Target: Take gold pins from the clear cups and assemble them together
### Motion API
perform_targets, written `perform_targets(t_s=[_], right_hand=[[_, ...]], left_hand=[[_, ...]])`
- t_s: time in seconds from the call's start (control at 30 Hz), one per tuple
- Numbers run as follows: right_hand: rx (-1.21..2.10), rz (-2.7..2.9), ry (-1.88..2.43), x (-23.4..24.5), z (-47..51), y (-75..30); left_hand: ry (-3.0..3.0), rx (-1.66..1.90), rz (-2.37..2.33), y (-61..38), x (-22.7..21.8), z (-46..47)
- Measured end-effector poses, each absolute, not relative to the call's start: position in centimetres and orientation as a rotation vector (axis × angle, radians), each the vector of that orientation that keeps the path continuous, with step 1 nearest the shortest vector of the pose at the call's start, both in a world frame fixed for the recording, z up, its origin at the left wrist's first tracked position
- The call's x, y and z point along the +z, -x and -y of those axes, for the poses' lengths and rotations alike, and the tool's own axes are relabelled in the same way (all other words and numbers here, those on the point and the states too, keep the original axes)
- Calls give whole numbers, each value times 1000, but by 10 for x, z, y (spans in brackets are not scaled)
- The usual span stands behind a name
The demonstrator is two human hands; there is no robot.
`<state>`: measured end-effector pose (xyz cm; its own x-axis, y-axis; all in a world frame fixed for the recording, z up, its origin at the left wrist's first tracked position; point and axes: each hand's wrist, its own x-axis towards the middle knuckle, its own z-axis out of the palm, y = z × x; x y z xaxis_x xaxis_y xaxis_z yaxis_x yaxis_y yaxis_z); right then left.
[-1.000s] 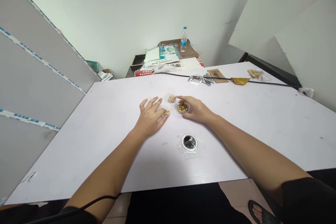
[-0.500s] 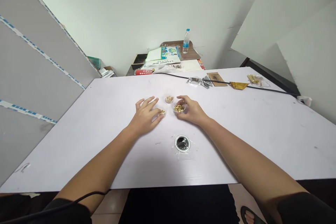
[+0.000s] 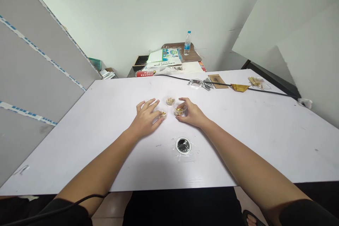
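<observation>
My left hand has its thumb and index finger around a small clear cup of tiny gold pieces, while its other fingers are spread out. That hand partly covers the cup. My right hand grips a second clear cup from its right side, fingers behind and thumb in front. Gold metal pieces lie inside this one too. Between the hands and slightly farther back stands a third clear cup, holding small paler gold pieces. All three cups are close together on the white table.
A round black-centred grommet with clear tape lies in front of the hands. Along the back run a black cable, a gold packet, a brown card and silver pieces. A water bottle stands beyond the table.
The cup in my right hand shows more of its side and looks slightly tilted now. My left hand keeps its place at its cup. The whole view has shifted a little.
</observation>
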<state>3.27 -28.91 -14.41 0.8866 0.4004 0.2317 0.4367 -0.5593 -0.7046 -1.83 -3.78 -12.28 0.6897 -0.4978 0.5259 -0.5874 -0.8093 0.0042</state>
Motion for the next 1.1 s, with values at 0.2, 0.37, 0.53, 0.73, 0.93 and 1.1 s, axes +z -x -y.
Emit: perform_targets(t_s=[0.2, 0.37, 0.53, 0.73, 0.93, 1.1], right_hand=[[-67, 636, 2235, -143, 289, -31], [-77, 659, 2228, -144, 287, -32], [-84, 671, 2214, -143, 286, -34], [-71, 689, 2199, -141, 287, -36], [-40, 682, 2195, -140, 294, -38], [-53, 639, 2218, -139, 302, -43]], left_hand=[[-2731, 838, 850, 16, -126, 38], [-2736, 856, 809, 11, -129, 38], [-2743, 847, 824, 13, -121, 36], [-2627, 653, 804, -6, -84, 46], [-2941, 301, 826, -67, -61, 76], [-3022, 94, 934, -90, -57, 97]])
